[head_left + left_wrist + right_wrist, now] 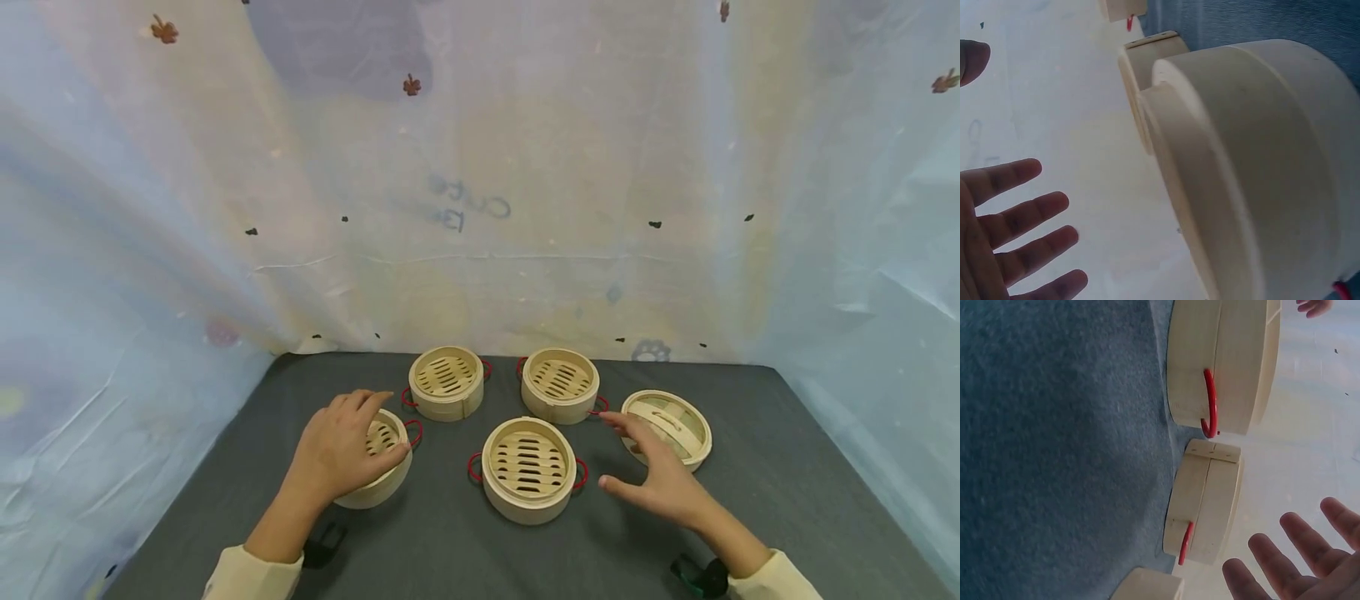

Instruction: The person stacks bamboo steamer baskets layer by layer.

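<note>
My left hand (337, 446) is over a bamboo steamer basket (386, 479) with a red handle, hiding its left part. Its thumb and fingers are spread and hold nothing; in the left wrist view the fingers (1035, 209) stand apart from the basket wall (1272, 137). My right hand (660, 479) hovers with parted thumb and fingers between the front steamer basket (528, 508) and a round bamboo lid (693, 412). The lid lies partly behind that hand. In the right wrist view the right fingers (1300, 544) are spread, with nothing in them.
Two more steamer baskets with slatted bases stand at the back, one left of centre (447, 408) and one right (558, 410). All rest on a dark grey cloth (450, 558). A pale plastic sheet (480, 167) hangs behind and at both sides.
</note>
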Available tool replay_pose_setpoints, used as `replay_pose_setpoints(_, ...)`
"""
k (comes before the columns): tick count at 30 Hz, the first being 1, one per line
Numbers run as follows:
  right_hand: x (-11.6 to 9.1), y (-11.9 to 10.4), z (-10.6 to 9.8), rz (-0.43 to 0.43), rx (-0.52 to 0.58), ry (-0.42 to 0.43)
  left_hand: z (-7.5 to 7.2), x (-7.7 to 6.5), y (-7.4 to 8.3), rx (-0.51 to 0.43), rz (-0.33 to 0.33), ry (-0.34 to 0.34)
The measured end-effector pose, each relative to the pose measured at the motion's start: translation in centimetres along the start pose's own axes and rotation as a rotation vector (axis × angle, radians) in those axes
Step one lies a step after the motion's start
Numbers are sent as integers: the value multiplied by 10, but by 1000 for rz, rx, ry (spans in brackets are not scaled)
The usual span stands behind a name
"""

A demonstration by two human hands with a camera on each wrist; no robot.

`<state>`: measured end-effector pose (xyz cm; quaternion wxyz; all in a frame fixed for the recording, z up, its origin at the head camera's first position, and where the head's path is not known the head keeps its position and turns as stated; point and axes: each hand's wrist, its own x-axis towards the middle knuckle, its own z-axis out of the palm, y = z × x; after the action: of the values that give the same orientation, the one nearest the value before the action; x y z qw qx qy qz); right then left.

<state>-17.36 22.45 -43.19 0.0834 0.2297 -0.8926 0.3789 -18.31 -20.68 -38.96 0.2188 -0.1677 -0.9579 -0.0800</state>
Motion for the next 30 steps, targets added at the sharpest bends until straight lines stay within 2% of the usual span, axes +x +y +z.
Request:
replay_pose_setpoints(8,-2,0,8,5,46,-15,12,-10,-3,10,-43,-67)
replay_pose_setpoints(15,-1,2,17,10,79,-31,21,-18,-10,-16,-61,-90)
replay_pose_setpoints(26,1,-1,30,76,242,-159,30,-29,-14,-47,-124,-178)
replay_pose_setpoints(30,1,-1,34,120,278,-173,31,-30,-14,-82,-117,-193)
